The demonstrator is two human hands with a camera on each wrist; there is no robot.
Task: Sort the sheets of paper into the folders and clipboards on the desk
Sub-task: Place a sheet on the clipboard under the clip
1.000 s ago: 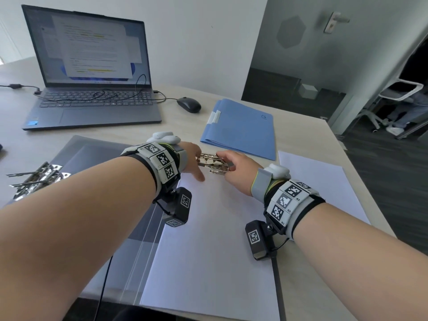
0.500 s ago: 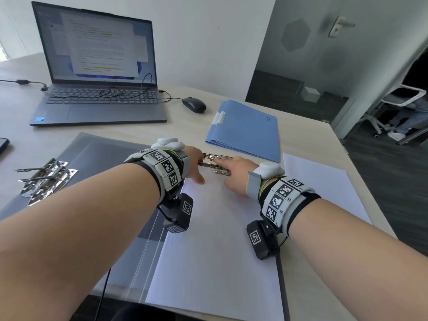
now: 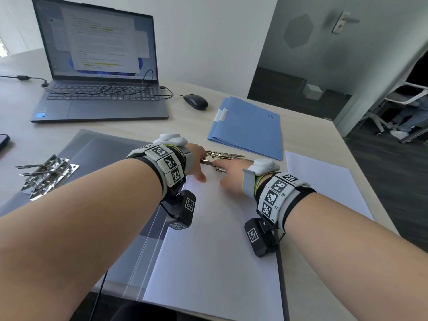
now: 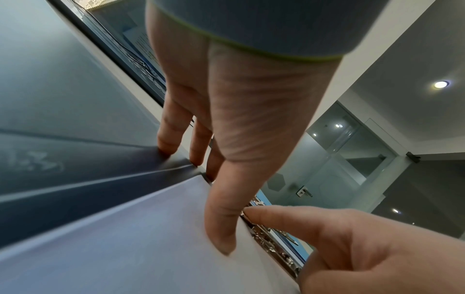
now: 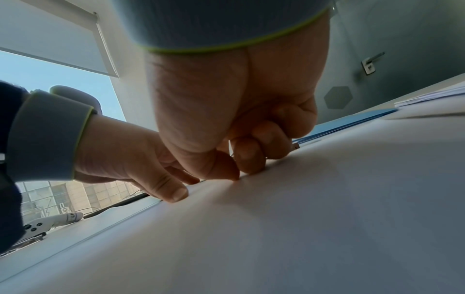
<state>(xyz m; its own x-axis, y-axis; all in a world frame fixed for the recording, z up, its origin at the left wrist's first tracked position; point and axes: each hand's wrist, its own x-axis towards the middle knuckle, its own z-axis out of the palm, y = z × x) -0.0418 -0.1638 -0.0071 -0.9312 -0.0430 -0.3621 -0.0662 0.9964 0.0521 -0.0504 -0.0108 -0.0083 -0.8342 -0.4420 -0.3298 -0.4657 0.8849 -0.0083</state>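
The sheet (image 3: 215, 239) lies on the open folder (image 3: 104, 156), top edge at the clip (image 3: 225, 156); it is best pinned flat by the extended left hand (image 3: 196, 163) while the curled right hand (image 3: 231, 172) presses the clip down squarely.

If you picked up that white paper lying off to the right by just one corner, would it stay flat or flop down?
It would probably flop. The loose sheet looks thin and lies completely flat on the desk, so it likely bends easily. It seems very light too, so a push or a puff of air might slide it. Lifting it with two hands would probably keep it flatter.
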